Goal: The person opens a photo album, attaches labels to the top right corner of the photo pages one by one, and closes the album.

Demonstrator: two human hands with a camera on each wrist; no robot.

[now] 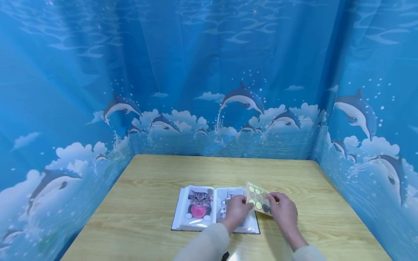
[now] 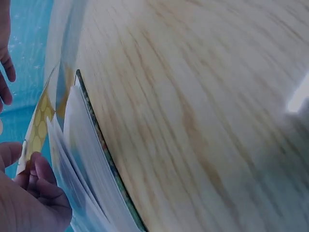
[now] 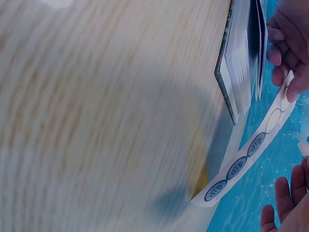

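My left hand [image 1: 236,211] pinches the left edge of a sticker sheet [image 1: 256,197] between thumb and fingers, above the right page of an open photo album [image 1: 213,210]. The sheet carries rows of round stickers, some pale yellow, some dark-patterned; in the right wrist view dark round stickers [image 3: 236,168] show along it. My right hand [image 1: 285,213] is at the sheet's upper right, thumb and forefinger pinching a small pale round sticker [image 3: 303,148], partly cut off by the right wrist view's edge. The other right fingers [image 3: 284,192] are loosely bent.
A cat picture [image 1: 200,204] with a pink heart fills the album's left page, and a round sticker [image 1: 209,191] sits at its upper corner. The wood-grain table [image 1: 143,195] is bordered by blue dolphin-print curtains [image 1: 183,72].
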